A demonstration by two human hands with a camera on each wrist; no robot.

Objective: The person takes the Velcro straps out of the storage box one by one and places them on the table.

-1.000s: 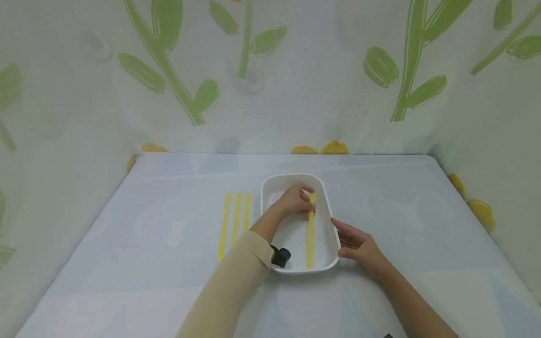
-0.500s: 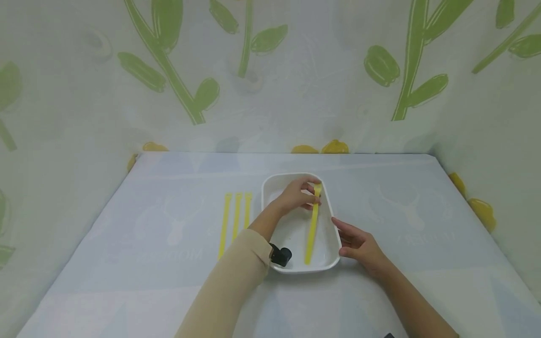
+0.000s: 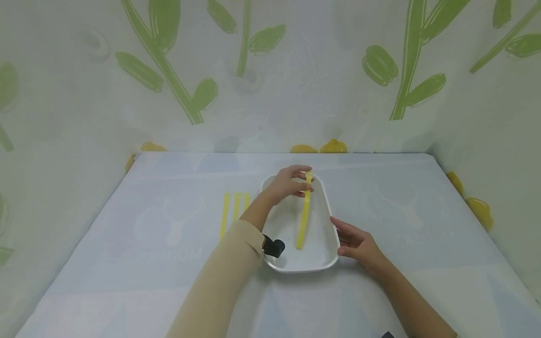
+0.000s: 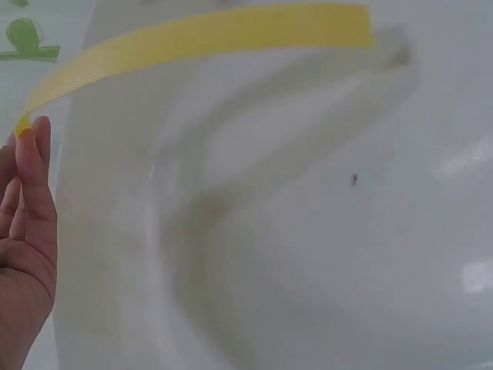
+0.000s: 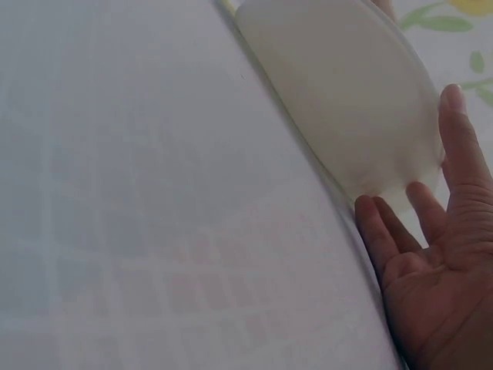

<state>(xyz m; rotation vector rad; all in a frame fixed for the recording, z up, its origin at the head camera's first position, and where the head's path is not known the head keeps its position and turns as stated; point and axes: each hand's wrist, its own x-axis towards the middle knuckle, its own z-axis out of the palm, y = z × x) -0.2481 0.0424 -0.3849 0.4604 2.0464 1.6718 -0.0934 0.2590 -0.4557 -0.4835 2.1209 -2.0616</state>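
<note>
In the head view my left hand (image 3: 289, 184) pinches a flat yellow strap (image 3: 304, 216) near its wider far end. The strap slants over the inside of a white tray (image 3: 323, 234), its loose end toward me. In the left wrist view the strap (image 4: 216, 35) arches away from my fingertips, above its shadow on the white surface. My right hand (image 3: 359, 246) is at the tray's right side, fingers against the outer wall. The right wrist view shows those fingers (image 5: 375, 231) spread along the tray's outside (image 5: 339, 92), not curled round it.
Several yellow straps (image 3: 225, 211) lie side by side on the table left of the tray, partly hidden by my left sleeve (image 3: 224, 281). A pale patterned cloth (image 3: 393, 211) covers the table. Behind it hangs a white curtain (image 3: 321, 84) with green leaf prints.
The strap's far end has risen from inside the tray to its far rim, and its loose end has shifted away from me. My left hand has moved forward; the right hand has stayed put.
</note>
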